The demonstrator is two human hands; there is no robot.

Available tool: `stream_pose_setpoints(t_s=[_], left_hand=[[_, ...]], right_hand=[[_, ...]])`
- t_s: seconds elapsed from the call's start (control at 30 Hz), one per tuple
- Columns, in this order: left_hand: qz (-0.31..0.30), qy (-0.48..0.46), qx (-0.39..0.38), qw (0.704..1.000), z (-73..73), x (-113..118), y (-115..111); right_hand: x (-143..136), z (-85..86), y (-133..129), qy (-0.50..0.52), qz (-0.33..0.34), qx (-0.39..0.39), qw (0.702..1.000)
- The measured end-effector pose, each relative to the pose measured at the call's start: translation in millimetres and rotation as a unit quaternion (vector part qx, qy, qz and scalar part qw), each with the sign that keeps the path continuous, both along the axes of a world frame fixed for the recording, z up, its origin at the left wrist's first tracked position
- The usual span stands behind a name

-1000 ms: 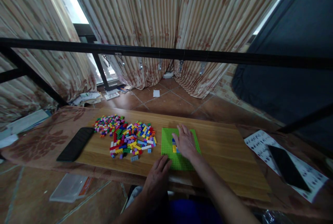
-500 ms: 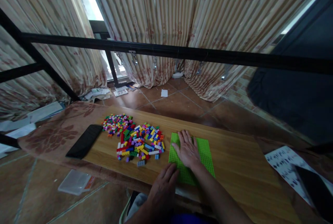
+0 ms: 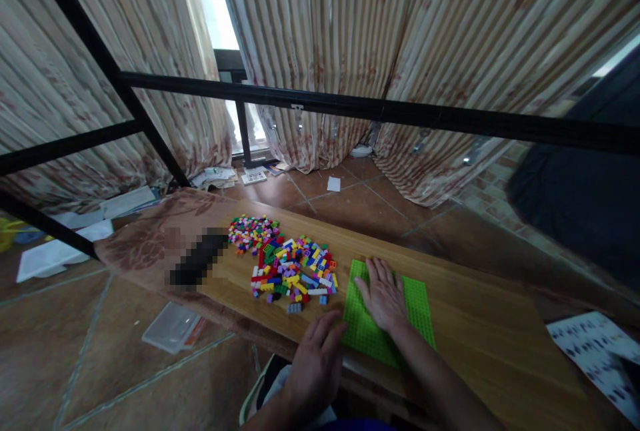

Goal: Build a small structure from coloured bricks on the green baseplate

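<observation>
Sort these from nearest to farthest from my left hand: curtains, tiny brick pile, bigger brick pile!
1. Bigger brick pile, just beyond your left hand
2. Tiny brick pile, farther off to the left
3. Curtains, at the back

- Baseplate (image 3: 417,304): plastic, surface rough with studs.
- Bricks (image 3: 295,271): plastic, faces appeared smooth.
- Board (image 3: 475,324): wood-grained, smooth, faint sheen.
- Cover (image 3: 145,237): cloth, matt.
- Curtains (image 3: 310,37): cloth, ribbed by folds.
- Box (image 3: 171,327): clear plastic, smooth.
- Floor (image 3: 260,194): tiled, glossy near the window (image 3: 216,4).
- Printed sheet (image 3: 595,344): paper.
</observation>
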State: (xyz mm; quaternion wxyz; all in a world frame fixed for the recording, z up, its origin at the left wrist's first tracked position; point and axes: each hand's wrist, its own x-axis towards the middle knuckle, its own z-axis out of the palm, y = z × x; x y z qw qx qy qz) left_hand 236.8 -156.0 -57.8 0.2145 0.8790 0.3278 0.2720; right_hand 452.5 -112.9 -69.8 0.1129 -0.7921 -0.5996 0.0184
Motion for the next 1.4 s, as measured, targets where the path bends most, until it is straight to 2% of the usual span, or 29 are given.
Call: stream_pose_setpoints(t_s=[0.1, 0.2, 0.33, 0.4, 0.5, 0.63, 0.77, 1.0, 1.13, 1.4], left_hand=[[0.061, -0.019, 0.013, 0.998, 8.0, -31.1, 8.5], [0.124, -0.025, 0.028, 0.992, 9.6, -57.9, 21.6], [0.170, -0.010, 0.038, 0.985, 4.4, -72.4, 38.3], [0.173, 0.009, 0.039, 0.984, 1.2, -70.7, 43.9], [0.171, 0.035, 0.046, 0.984, -2.1, -63.0, 49.2], [0.170, 0.031, 0.066, 0.983, -3.0, -55.0, 54.4], [0.163, 0.011, 0.066, 0.984, -4.3, -53.0, 60.7], [0.171, -0.011, 0.091, 0.981, -12.2, -50.6, 67.3], [0.169, -0.007, 0.096, 0.981, -13.5, -50.3, 67.0], [0.171, 0.004, 0.100, 0.980, -16.8, -51.4, 67.5]], right_hand=[[6.8, -0.2, -2.0, 0.021, 0.008, 0.072, 0.997], [11.0, 6.0, -6.4, 0.053, 0.018, 0.155, 0.986], [-10.5, 19.0, -19.9, 0.084, 0.046, 0.221, 0.971], [-34.7, 21.5, -28.8, 0.107, 0.072, 0.216, 0.968], [-73.5, 16.7, -41.3, 0.134, 0.124, 0.184, 0.966], [-103.0, 5.5, -50.6, 0.136, 0.110, 0.166, 0.971], [-109.2, 9.6, -44.7, 0.108, 0.090, 0.135, 0.981], [-118.0, 29.9, -11.7, 0.043, 0.075, 0.053, 0.995], [-120.2, 29.4, -5.1, 0.013, 0.070, 0.041, 0.997], [-117.4, 28.7, 1.7, 0.005, 0.102, 0.032, 0.994]])
